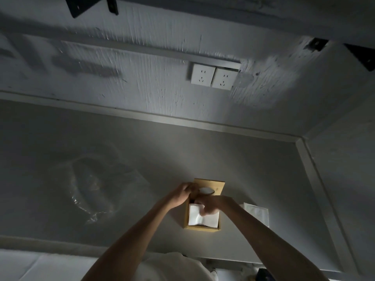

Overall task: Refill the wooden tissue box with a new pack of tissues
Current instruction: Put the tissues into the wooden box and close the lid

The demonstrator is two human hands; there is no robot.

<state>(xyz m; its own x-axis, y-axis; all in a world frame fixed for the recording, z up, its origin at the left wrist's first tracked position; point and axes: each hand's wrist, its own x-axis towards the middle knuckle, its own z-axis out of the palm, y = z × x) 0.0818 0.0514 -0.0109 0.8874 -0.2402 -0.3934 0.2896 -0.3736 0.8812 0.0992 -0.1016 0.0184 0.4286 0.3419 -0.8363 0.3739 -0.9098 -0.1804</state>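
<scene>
A wooden tissue box (200,228) stands on a grey counter (263,179) with white tissues (205,219) showing inside it. Its wooden lid (218,186), with an oval slot, is tipped up at the far end of the box. My left hand (183,192) grips the lid's left edge. My right hand (211,205) lies on the tissues with its fingers curled and pinches the top sheet near the box's far end. Both forearms reach in from the bottom of the view.
A white tissue wrapper (256,214) lies flat just right of the box. A crumpled clear plastic bag (97,191) sits on the counter to the left. Two wall sockets (213,77) are on the wall behind. The counter's right edge (322,189) runs diagonally.
</scene>
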